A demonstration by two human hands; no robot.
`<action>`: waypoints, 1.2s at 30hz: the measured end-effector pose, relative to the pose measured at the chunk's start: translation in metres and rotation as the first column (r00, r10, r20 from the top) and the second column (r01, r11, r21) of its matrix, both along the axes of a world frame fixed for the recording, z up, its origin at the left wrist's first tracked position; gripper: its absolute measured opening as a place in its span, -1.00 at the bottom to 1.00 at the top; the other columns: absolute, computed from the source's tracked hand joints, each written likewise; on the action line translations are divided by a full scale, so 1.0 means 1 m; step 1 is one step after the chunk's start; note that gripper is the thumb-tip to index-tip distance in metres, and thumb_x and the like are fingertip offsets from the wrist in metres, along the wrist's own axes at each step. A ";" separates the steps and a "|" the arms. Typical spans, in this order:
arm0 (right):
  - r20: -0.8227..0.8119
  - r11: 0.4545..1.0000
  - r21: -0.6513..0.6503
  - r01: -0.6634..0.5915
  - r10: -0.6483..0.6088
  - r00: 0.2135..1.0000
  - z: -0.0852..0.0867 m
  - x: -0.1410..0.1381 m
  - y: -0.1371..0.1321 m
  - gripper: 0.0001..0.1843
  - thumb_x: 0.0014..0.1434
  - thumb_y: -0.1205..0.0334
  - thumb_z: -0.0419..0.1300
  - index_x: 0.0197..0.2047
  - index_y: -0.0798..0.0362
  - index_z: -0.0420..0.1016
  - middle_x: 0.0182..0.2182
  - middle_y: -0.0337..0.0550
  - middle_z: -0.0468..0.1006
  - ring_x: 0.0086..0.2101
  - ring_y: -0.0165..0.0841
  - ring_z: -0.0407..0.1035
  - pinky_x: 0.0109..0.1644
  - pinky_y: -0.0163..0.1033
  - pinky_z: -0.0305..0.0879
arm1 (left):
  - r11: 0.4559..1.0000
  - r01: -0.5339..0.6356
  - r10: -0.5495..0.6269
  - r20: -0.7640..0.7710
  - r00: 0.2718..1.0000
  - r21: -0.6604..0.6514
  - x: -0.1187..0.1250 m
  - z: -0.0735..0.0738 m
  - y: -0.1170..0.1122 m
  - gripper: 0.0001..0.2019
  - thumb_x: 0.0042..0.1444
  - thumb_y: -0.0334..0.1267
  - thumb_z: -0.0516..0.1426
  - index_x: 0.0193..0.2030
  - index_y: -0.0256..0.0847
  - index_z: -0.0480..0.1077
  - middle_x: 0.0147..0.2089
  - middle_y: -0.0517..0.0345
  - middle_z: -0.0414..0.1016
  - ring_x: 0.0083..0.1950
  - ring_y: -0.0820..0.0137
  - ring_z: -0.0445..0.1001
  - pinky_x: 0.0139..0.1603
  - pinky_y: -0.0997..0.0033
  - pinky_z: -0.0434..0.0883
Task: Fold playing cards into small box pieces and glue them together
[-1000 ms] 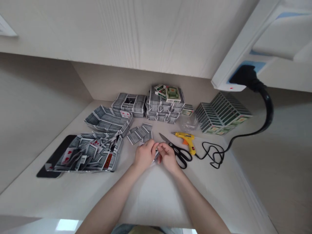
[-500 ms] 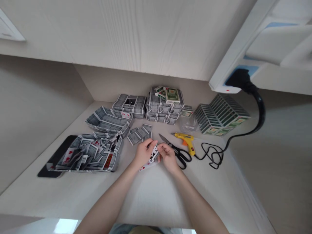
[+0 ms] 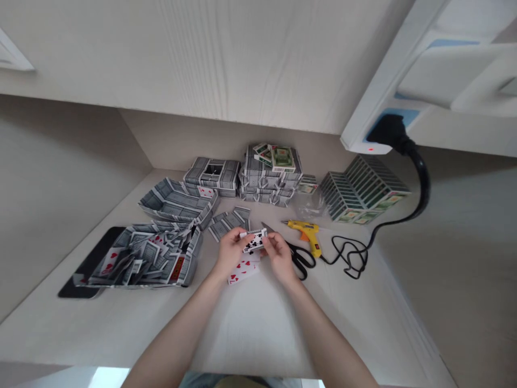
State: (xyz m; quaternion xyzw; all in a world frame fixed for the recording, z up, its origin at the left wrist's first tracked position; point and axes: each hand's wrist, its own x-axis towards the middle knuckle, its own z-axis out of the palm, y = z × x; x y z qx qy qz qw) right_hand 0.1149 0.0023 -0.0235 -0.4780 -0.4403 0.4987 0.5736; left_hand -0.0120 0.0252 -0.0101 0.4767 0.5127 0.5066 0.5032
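Observation:
My left hand point(image 3: 229, 252) and my right hand point(image 3: 278, 255) are close together over the white tabletop point(image 3: 250, 323), both pinching a folded playing card with black pips point(image 3: 255, 241), face up. A card with red hearts point(image 3: 241, 269) lies flat on the table just under my left hand. Several flat grey-backed cards point(image 3: 230, 221) lie just beyond my fingers.
Black scissors point(image 3: 298, 256) and a yellow glue gun point(image 3: 307, 234) with a black cable point(image 3: 355, 258) lie right of my hands. A tray of cards full of folded cards point(image 3: 149, 256) sits on a black tablet at left. Card boxes point(image 3: 210, 175), a stack point(image 3: 270, 175) and packs of card decks point(image 3: 363, 188) stand behind.
The card between my hands has been lifted and turned face up, showing black pips. A red-heart card now shows on the table beneath my left hand.

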 end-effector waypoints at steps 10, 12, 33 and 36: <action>-0.058 0.999 0.000 0.035 -0.035 0.998 -0.003 0.007 0.003 -0.77 -0.02 0.17 0.21 -0.27 0.08 0.40 -0.46 -0.22 0.49 -0.42 -0.39 0.36 -0.30 -0.29 0.26 | 0.992 0.083 -0.063 -0.197 0.978 0.100 -0.001 -0.002 -0.002 -0.82 -0.14 -0.17 0.18 -0.43 -0.25 0.40 -0.50 0.22 0.40 -0.46 0.49 0.30 -0.44 0.54 0.23; -0.091 0.999 -0.028 0.038 -0.040 0.995 -0.004 0.007 0.004 -0.80 -0.02 0.16 0.21 -0.33 0.09 0.40 -0.48 -0.23 0.49 -0.45 -0.41 0.35 -0.33 -0.30 0.25 | 0.993 0.086 -0.071 -0.165 0.984 0.086 0.001 0.000 -0.002 -0.76 -0.18 -0.18 0.21 -0.36 -0.24 0.40 -0.44 0.21 0.43 -0.41 0.47 0.34 -0.40 0.53 0.27; -0.001 0.998 -0.036 0.044 -0.044 0.999 -0.004 0.006 0.004 -0.74 -0.03 0.05 0.21 -0.38 0.08 0.39 -0.67 -0.36 0.32 -0.69 -0.53 0.12 -0.64 -0.40 0.03 | 0.994 0.079 -0.066 -0.168 0.984 0.077 0.002 -0.004 -0.003 -0.80 -0.10 -0.16 0.16 -0.46 -0.27 0.33 -0.52 0.26 0.36 -0.47 0.51 0.28 -0.45 0.56 0.22; -0.035 0.998 -0.057 0.006 -0.008 0.999 -0.004 0.002 0.003 -0.71 0.00 0.01 0.18 -0.37 0.07 0.32 -0.78 -0.46 0.21 -0.78 -0.55 0.04 -0.71 -0.42 -0.03 | 0.995 0.013 -0.003 -0.093 0.996 0.101 0.003 0.001 -0.004 -0.78 -0.03 -0.12 0.12 -0.42 -0.27 0.35 -0.49 0.23 0.37 -0.44 0.50 0.30 -0.40 0.55 0.26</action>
